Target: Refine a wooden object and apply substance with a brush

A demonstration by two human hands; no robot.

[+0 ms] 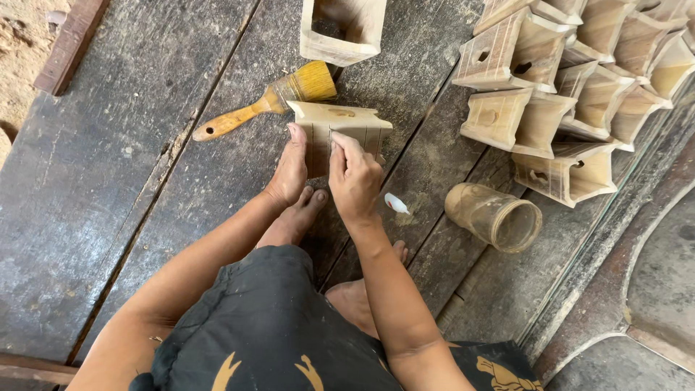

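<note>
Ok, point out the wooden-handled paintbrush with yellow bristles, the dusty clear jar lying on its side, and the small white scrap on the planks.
Wooden-handled paintbrush with yellow bristles (275, 100), head view, on the ferrule.
Dusty clear jar lying on its side (492, 213), head view, mid-body.
Small white scrap (396, 203), head view, its middle.

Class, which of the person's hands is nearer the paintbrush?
Left. The left hand grips the wooden piece just below the paintbrush; the right hand is on the piece's far side.

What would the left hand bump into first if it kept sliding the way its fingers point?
The left hand points up the picture, alongside the wooden piece it grips. Straight ahead, it would probably meet the paintbrush first, though depth is hard to judge.
</note>
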